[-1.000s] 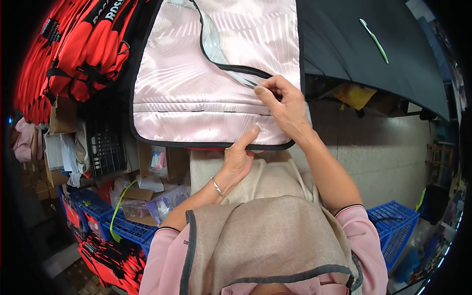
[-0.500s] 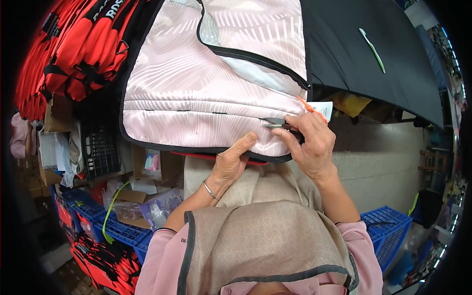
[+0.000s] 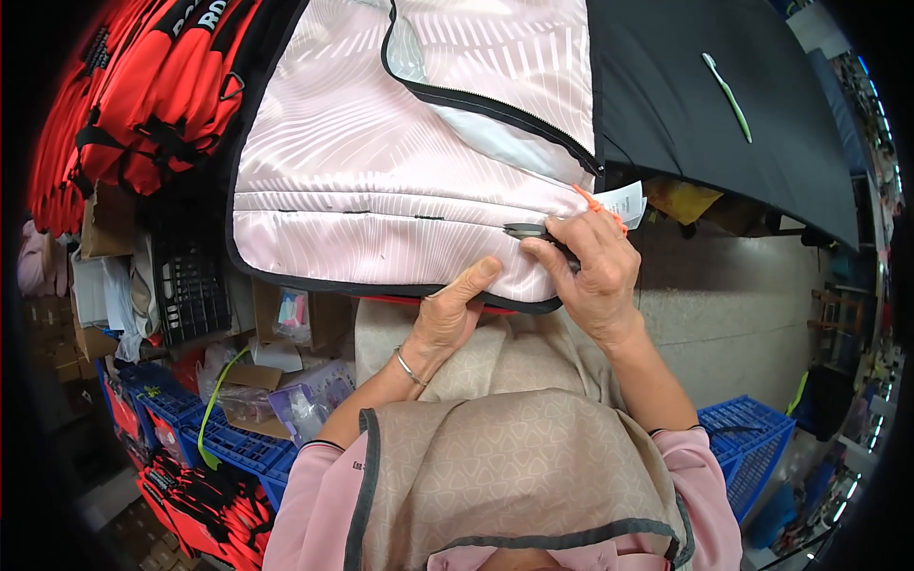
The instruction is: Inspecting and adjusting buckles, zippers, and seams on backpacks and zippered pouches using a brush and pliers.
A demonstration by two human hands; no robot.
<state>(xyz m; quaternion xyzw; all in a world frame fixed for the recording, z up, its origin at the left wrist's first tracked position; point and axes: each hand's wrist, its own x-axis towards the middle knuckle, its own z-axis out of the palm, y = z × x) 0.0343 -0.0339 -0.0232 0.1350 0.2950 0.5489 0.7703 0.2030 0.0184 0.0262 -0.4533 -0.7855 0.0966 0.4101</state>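
Note:
A pale pink patterned fabric bag (image 3: 352, 243) with black edging lies in front of me, its black zipper (image 3: 505, 115) partly open over a clear lining. My left hand (image 3: 452, 309) grips the near edge, thumb on top and fingers hidden beneath. In my right hand (image 3: 598, 271) is a pair of thread snips (image 3: 524, 229), their dark blades at the seam near the bag's right side. Short dark marks, perhaps stitches, show along this seam. An orange cord (image 3: 592, 202) and white tags (image 3: 624, 204) hang beside my right fingers.
Red and black bags (image 3: 171, 95) are stacked at the far left. A toothbrush (image 3: 729, 100) lies on the black-covered table (image 3: 666, 86) to the right. Blue crates (image 3: 747, 447) stand low on both sides, with an open cardboard box (image 3: 252, 381) on the left one.
The snips' blades, apart before, are now closer together at the seam. My right hand has shifted slightly left and up. My left hand keeps its grip on the edge.

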